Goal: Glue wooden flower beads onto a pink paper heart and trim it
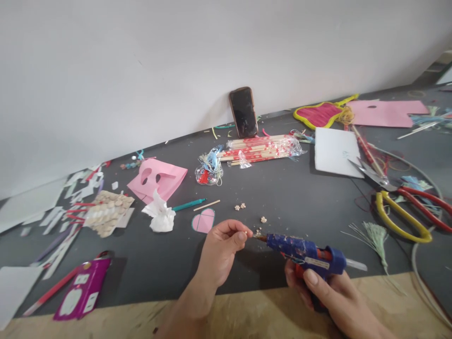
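My right hand grips a blue hot glue gun by its handle, a clear glue stick poking out of its back. Its nozzle points left, close to the fingertips of my left hand. Thumb and forefinger of that hand are pinched on a tiny pale piece, mostly hidden and too small to name. Just beyond lie small clusters of pale beads, with more beads farther back. A pink paper heart with a dark outline lies left of my left hand.
Large scissors with red and yellow handles, a green tassel and a cable lie to the right. A phone leans on the wall behind wrapped sticks. Leftward are crumpled tissue, pink paper and a purple packet.
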`<control>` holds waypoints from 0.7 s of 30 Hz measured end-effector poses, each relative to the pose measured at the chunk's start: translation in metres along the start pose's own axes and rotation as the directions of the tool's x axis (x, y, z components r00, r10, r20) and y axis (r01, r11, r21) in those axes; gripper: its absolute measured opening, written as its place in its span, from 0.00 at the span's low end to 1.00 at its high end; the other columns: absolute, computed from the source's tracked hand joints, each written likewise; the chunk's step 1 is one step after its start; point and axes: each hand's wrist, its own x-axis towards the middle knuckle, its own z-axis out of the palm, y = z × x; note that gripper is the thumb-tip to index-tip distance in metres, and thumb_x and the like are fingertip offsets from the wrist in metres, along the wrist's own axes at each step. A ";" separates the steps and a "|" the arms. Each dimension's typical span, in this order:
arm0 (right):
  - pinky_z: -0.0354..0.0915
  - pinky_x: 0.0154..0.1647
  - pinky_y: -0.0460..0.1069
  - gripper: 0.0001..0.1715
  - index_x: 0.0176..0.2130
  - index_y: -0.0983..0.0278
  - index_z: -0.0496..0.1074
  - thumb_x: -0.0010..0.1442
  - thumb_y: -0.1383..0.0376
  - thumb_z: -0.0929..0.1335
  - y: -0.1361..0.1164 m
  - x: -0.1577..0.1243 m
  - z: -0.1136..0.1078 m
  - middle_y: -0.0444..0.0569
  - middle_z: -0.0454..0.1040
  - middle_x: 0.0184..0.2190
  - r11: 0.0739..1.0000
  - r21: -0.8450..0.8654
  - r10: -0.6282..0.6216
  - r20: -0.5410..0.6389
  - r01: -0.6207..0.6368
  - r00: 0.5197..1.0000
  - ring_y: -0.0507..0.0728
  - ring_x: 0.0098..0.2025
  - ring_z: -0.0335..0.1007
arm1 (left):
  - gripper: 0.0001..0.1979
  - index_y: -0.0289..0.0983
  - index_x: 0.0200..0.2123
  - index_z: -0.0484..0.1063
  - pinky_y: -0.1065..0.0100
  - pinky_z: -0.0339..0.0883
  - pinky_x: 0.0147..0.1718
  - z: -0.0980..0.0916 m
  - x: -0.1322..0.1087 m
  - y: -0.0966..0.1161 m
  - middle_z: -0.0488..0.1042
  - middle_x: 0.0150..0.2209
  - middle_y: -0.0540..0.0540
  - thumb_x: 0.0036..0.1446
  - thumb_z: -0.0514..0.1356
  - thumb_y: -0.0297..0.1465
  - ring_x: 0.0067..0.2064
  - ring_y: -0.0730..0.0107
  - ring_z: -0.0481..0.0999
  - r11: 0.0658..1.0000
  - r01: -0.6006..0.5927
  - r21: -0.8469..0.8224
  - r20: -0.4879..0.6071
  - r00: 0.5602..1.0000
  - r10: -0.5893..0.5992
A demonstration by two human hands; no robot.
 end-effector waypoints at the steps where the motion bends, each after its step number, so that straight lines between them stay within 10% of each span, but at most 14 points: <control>1: 0.58 0.18 0.45 0.24 0.33 0.64 0.72 0.53 0.45 0.69 0.000 0.000 0.001 0.47 0.71 0.24 1.000 -0.005 -0.004 0.012 0.004 1.000 0.49 0.19 0.58 | 0.10 0.35 0.25 0.76 0.76 0.55 0.23 0.000 0.000 -0.001 0.77 0.26 0.47 0.40 0.72 0.32 0.22 0.82 0.63 1.000 -0.003 0.007 0.002 1.000 0.003; 21: 0.55 0.18 0.43 0.26 0.30 0.64 0.72 0.54 0.44 0.68 -0.001 0.003 0.002 0.45 0.70 0.24 0.999 -0.052 -0.018 -0.012 0.017 1.000 0.46 0.19 0.57 | 0.08 0.35 0.28 0.77 0.78 0.58 0.24 0.000 0.002 -0.002 0.77 0.27 0.48 0.44 0.71 0.30 0.24 0.83 0.64 1.000 -0.028 0.014 -0.012 1.000 0.028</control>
